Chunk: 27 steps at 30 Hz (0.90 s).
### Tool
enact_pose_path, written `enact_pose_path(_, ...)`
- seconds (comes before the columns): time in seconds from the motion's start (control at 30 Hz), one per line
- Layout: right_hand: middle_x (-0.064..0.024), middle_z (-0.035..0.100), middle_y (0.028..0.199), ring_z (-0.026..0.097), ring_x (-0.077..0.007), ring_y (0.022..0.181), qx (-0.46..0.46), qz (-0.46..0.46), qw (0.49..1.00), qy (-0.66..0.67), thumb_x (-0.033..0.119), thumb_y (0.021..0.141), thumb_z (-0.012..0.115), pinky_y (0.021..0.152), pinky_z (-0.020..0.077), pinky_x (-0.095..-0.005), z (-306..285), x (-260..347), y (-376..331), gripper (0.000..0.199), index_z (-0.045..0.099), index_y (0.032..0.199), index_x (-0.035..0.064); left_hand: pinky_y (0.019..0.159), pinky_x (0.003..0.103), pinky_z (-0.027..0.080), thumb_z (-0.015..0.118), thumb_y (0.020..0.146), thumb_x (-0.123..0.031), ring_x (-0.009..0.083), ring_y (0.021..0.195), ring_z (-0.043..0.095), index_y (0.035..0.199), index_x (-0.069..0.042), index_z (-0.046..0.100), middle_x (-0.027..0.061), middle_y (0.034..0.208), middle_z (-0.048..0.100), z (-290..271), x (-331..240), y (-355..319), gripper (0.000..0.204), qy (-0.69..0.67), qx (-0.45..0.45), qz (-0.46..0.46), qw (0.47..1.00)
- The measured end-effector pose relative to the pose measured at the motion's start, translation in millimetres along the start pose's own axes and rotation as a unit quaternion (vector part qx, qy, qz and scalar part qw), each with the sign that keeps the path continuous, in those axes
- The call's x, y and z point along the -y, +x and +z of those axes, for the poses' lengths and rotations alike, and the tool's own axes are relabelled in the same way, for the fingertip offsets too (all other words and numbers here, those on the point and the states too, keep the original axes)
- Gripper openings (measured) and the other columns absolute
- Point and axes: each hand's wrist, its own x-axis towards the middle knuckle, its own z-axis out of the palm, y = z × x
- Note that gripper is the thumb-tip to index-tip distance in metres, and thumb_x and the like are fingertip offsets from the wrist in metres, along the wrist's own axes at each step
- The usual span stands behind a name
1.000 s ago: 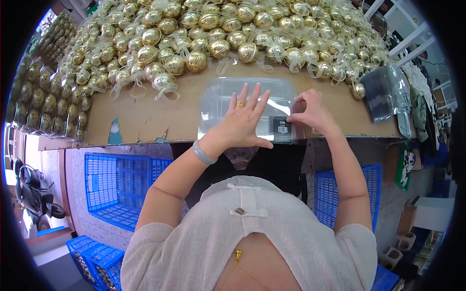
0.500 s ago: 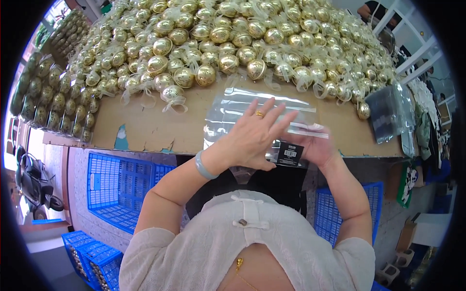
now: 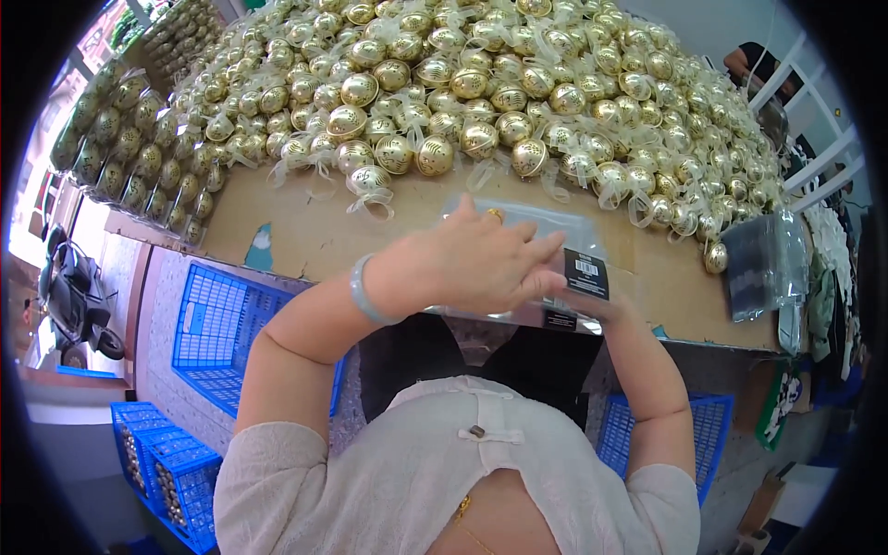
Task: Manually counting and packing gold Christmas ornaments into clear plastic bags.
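My right hand [image 3: 603, 307] grips a folding clear plastic box [image 3: 566, 294] at its right side, with the fingers partly hidden under it. The box carries a black label [image 3: 586, 275] with a white barcode patch. A second black label [image 3: 560, 319] shows lower down, by the table's edge. Over the box's left part lies my left hand [image 3: 486, 264], palm down, its fingers fanned and bent toward the plastic and its thumb near the black label. It wears a ring, and a pale bangle circles the wrist. Beneath my hands more clear plastic sheets [image 3: 546, 217] rest on the table.
A large heap of gold egg-shaped ornaments [image 3: 481, 139] with sheer ribbons covers the cardboard-topped table [image 3: 305, 217]. Boxed ornaments [image 3: 139, 157] are stacked at the left. Flat clear packaging [image 3: 763, 264] lies at the right. Blue crates [image 3: 227, 324] stand below.
The box has turned and its label has moved right and up. My left hand has come down over it with fingers more bent. The view has shifted slightly.
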Motion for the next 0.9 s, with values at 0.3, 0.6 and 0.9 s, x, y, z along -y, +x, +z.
enact_pose_path(0.3,-0.0128,0.063,0.092,0.060,-0.0214,0.080,-0.391,0.130,0.843,-0.347,0.010,0.075,0.067,0.068,0.0485,-0.0297,-33,-22,-27,0.028,0.061,0.101,0.0016,0.092,0.073,0.015,0.034,0.088,-0.055,0.0485,0.131,0.010,0.141,-0.023,0.020,0.0148,0.147,0.013,106,28,25,0.064,0.045,-0.097,-0.063,0.992)
enact_pose_path(0.6,-0.0121,0.063,0.078,0.061,-0.0235,0.068,-0.244,-0.308,0.766,-0.509,-0.007,0.073,0.058,0.060,0.0484,-0.0293,-54,108,-6,0.023,0.062,0.095,-0.0001,0.095,0.059,0.029,0.064,0.074,-0.036,0.0455,0.120,0.036,0.134,-0.021,0.032,0.0158,0.140,0.030,15,32,-9,0.069,-0.128,-0.373,0.168,0.904)
enact_pose_path(0.9,-0.0106,0.061,0.073,0.059,-0.0207,0.057,-0.236,-0.241,0.763,-0.552,-0.007,0.073,0.060,0.052,0.0461,-0.0282,-32,172,-5,0.022,0.059,0.094,0.0003,0.083,0.046,0.043,0.070,0.069,-0.028,0.0362,0.104,0.051,0.120,-0.015,0.049,0.0225,0.113,0.049,-11,0,-19,0.056,0.016,-0.549,0.193,0.813)
